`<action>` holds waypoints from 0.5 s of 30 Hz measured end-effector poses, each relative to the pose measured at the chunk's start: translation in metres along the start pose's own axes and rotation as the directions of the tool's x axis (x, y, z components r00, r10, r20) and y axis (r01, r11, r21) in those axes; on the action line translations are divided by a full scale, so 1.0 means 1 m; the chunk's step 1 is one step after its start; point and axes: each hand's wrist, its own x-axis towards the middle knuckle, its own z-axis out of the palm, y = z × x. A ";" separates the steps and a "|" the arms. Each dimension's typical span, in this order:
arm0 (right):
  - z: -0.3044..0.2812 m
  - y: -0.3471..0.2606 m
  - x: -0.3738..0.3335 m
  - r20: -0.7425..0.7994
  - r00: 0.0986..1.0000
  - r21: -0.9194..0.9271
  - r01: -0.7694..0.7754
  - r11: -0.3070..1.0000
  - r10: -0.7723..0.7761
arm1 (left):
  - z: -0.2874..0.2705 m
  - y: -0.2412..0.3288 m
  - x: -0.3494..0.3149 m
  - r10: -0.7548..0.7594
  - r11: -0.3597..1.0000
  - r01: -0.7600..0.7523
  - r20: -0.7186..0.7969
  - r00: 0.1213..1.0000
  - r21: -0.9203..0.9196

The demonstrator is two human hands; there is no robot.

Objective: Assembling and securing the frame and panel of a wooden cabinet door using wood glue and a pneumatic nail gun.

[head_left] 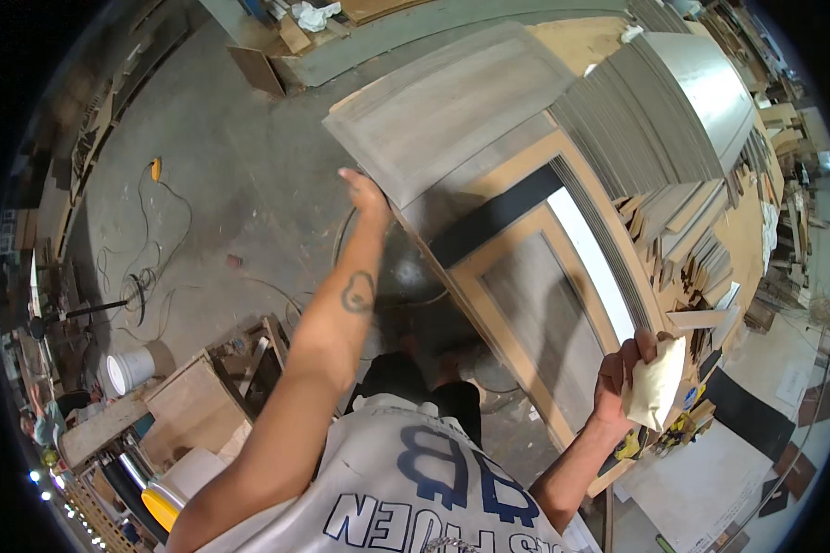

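A grey wood-grain cabinet door panel (452, 106) lies at the far end of the worktable, its left corner sticking out past the table's side. Beside that corner is my left hand (367, 192), with one digit stretched out; its other fingers are partly hidden at the panel's edge. My right hand (613, 378) is closed around a pale cream, soft-looking pad (656, 387), held above the table's near right part. Between the hands lie a tan-edged frame with a grey inset panel (526, 286), a black strip (498, 214) and a white strip (592, 263).
A tall stack of grey panels (641, 111) stands at the back right, with piled wood offcuts (687, 230) nearby. Cables (161, 244) trail over the floor at left, near a white bucket (131, 370). A wooden crate-like bench (198, 392) stands left of my body.
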 end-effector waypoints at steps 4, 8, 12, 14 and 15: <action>-0.002 0.033 0.003 -0.026 0.990 0.293 -0.123 0.948 0.137 | -0.004 -0.046 -0.062 0.058 0.994 -0.059 -0.020 0.998 -0.091; -0.047 0.057 -0.006 -0.008 0.936 0.261 -0.337 0.904 0.351 | -0.010 -0.071 -0.107 0.237 0.970 -0.235 0.032 0.971 -0.061; -0.045 0.066 0.001 -0.272 0.867 0.208 -0.370 0.905 0.417 | -0.027 -0.067 -0.104 0.344 0.939 -0.342 0.065 0.937 -0.039; -0.055 0.062 0.013 -0.385 0.848 -0.017 -0.402 0.916 0.365 | -0.026 -0.069 -0.113 0.264 0.957 -0.261 -0.011 0.964 0.125; -0.060 0.063 0.021 -0.434 0.867 -0.254 -0.379 0.890 0.246 | -0.023 -0.067 -0.113 0.250 0.960 -0.245 -0.019 0.968 0.132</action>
